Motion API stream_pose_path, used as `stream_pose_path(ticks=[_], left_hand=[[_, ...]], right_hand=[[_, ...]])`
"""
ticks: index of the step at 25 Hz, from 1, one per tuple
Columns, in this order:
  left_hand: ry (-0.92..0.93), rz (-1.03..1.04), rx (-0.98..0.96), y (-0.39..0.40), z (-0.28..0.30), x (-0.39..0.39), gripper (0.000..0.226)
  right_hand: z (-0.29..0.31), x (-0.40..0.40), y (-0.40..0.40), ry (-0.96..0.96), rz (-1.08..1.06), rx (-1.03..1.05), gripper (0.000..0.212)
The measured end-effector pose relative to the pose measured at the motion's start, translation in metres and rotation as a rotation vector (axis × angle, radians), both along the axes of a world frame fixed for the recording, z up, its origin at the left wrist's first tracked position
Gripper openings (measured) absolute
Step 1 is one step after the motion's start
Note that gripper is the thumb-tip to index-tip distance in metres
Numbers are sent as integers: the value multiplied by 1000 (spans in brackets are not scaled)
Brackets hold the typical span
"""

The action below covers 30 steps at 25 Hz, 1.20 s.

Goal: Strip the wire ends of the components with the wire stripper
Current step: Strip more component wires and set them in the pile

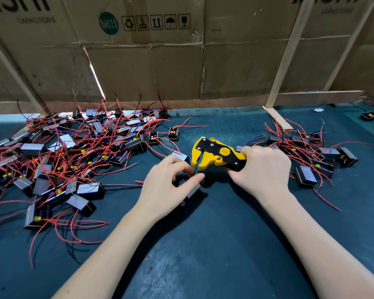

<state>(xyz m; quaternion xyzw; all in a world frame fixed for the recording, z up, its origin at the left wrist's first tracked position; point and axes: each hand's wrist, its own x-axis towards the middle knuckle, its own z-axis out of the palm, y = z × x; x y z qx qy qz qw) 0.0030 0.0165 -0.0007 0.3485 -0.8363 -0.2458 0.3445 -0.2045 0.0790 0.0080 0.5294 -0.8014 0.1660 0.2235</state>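
My right hand (262, 169) grips the handles of the yellow and black wire stripper (212, 155), whose jaws point left and down. My left hand (167, 186) holds a small black component (192, 192) on the mat and pinches its thin dark wire just below the stripper's jaws. The wire end sits at the jaw opening; whether the jaws clamp it I cannot tell. A second component with a silver top (179, 156) lies just behind my left fingers.
A big heap of black components with red wires (58, 160) covers the left of the dark green mat (203, 244). A smaller heap (315, 160) lies on the right. Cardboard walls (160, 61) and a wooden strut (283, 67) close the back.
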Motion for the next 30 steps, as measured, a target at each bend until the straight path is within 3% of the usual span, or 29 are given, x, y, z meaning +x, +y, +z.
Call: stream_pose_path(ticks=[2,4,7,9,11,15,19,22,25,30], left_hand=[[-171,-54,-50,-3,5,7,33],[-257,-81,-100,-3,7,9,29],[-9,-112,13,7,6,0,29],[175,-267,249,14,9,-6,63],[149,-286,223,12,9,-5,78],[92,70,-134,-12,11,12,56],[16,447,-203,-47,7,40,48],[-223,489,-203,-61,-2,48,57],[-370,483,-139,-66,-8,46,66],[-425,586,-311,-66,-7,48,56]], right_hand=[[0,-6,1,-12,12,-58,43],[-1,-15,3,-49,-22,-101,48],[0,-23,3,-134,-53,-184,49],[2,-24,2,-205,-45,-237,46],[4,-21,2,-250,-3,-272,44],[-1,-13,2,-156,115,-165,47],[-11,-12,-2,-52,57,63,53],[-7,-26,0,-115,-123,38,51],[-6,-40,9,-17,-268,30,53],[2,-37,7,-181,-179,-90,42]])
